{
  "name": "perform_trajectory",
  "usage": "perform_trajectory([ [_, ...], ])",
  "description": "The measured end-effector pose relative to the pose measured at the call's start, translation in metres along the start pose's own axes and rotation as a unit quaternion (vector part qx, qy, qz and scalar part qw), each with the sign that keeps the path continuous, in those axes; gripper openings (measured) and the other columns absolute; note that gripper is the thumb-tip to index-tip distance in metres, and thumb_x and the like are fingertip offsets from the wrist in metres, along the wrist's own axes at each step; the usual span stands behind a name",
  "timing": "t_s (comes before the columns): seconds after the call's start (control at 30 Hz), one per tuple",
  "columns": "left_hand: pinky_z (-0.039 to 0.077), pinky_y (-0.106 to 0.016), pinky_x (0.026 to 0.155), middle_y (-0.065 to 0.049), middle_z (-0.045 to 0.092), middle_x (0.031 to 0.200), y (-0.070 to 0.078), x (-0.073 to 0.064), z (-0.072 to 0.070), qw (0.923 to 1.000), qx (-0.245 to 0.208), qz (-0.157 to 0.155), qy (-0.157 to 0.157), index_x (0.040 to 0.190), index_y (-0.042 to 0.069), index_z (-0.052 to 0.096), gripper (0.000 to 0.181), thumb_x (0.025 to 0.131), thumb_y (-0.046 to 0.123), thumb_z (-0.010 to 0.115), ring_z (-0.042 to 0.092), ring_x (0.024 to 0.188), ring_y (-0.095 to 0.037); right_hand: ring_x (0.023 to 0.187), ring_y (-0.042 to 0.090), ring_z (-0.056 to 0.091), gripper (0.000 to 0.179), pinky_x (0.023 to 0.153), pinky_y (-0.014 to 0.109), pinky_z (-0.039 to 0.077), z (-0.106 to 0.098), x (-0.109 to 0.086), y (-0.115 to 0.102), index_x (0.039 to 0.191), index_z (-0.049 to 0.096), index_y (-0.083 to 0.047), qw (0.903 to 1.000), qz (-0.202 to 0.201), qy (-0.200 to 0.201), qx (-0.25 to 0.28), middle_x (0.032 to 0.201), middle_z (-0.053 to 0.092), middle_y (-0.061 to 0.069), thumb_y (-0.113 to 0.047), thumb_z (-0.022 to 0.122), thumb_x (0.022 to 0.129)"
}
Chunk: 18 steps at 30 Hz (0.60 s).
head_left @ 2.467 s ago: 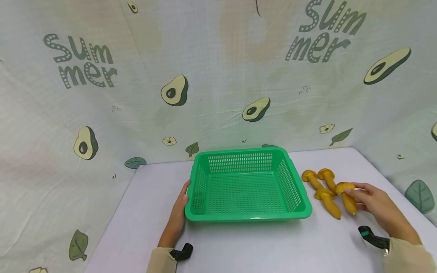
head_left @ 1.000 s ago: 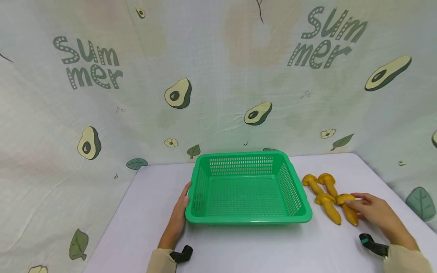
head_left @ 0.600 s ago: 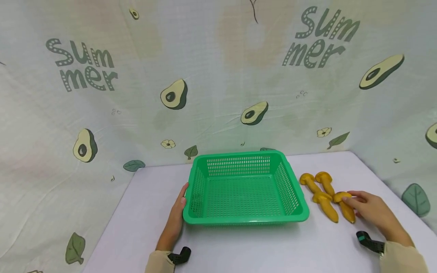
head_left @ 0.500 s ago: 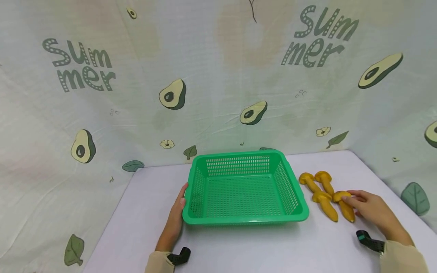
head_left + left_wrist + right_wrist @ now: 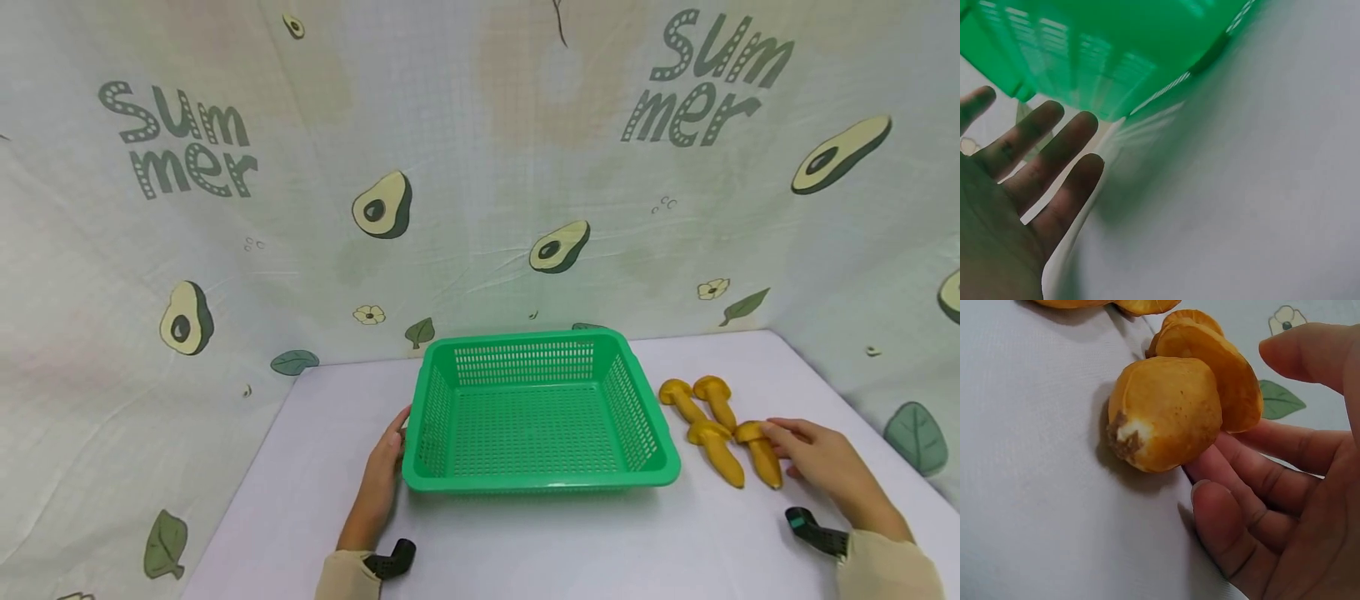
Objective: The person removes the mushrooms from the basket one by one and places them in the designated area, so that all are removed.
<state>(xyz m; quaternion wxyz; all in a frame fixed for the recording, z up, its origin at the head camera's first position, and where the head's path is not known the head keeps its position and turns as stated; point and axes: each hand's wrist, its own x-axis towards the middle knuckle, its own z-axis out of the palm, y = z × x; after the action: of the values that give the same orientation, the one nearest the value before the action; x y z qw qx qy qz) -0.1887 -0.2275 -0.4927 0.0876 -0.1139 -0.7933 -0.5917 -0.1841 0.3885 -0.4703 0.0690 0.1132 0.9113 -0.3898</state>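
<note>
Several yellow mushrooms lie together on the table, right of the green plastic basket (image 5: 540, 481). Beside the rightmost mushroom (image 5: 762, 457) is my right hand (image 5: 828, 467). In the right wrist view, the thumb stands away from that mushroom (image 5: 1166, 412), while the other fingers (image 5: 1219, 515) reach beside and behind it; some fingertips are hidden. My left hand (image 5: 378, 479) is by the basket's left side. The left wrist view has its fingers (image 5: 1069, 194) straight and spread below the basket wall (image 5: 1116, 56), holding nothing.
The other mushrooms (image 5: 716, 454) sit close together between the basket and my right hand. A white cloth covers the table (image 5: 547, 550). Behind it hangs a printed curtain (image 5: 465, 275) with avocados and leaves. Black straps with camera mounts (image 5: 817, 533) are on both wrists.
The rightmost mushroom has come down toward me and rests beside its neighbour. My right thumb has loosened from it. My left hand has drawn slightly away from the basket's side.
</note>
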Motion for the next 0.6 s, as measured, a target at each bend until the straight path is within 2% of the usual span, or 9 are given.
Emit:
perform_trajectory([
  [0.1,0.049,-0.036,0.095,-0.008,0.064,0.128,0.001,0.000,-0.003,0.9999,0.003,-0.014,0.009,0.153,0.014,0.042,0.051,0.112,0.036,0.022,0.063,0.113,-0.021,0.091,0.027,0.061,0.097,0.063,0.027,0.052,0.000,0.001,0.000,0.139,0.038,0.019,1.0000,0.006,0.001,0.002,0.115,0.060,0.032,-0.068,0.039,0.097],
  [0.2,0.051,-0.031,0.091,-0.009,0.064,0.129,0.002,0.001,-0.006,0.9995,0.023,-0.017,0.015,0.149,0.009,0.047,0.052,0.112,0.036,0.023,0.062,0.112,-0.020,0.090,0.025,0.061,0.098,0.063,0.027,0.052,0.000,0.002,0.000,0.139,0.039,0.019,0.9999,0.010,-0.002,0.006,0.114,0.061,0.030,-0.070,0.040,0.096],
  [0.4,0.053,-0.034,0.090,-0.008,0.067,0.123,0.006,0.003,-0.009,0.9991,0.039,-0.008,0.014,0.143,0.004,0.054,0.050,0.112,0.033,0.026,0.063,0.109,-0.020,0.090,0.022,0.062,0.096,0.064,0.027,0.052,-0.002,0.000,0.000,0.139,0.040,0.017,1.0000,0.004,-0.006,0.003,0.115,0.062,0.029,-0.069,0.040,0.097],
  [0.6,0.053,-0.047,0.092,-0.012,0.067,0.122,0.007,0.002,-0.017,0.9998,0.018,0.003,0.010,0.140,0.005,0.056,0.046,0.112,0.029,0.029,0.064,0.109,-0.025,0.088,0.019,0.062,0.092,0.063,0.027,0.053,-0.001,0.000,0.002,0.138,0.041,0.018,0.9999,0.006,0.000,0.010,0.112,0.064,0.027,-0.066,0.037,0.099],
])
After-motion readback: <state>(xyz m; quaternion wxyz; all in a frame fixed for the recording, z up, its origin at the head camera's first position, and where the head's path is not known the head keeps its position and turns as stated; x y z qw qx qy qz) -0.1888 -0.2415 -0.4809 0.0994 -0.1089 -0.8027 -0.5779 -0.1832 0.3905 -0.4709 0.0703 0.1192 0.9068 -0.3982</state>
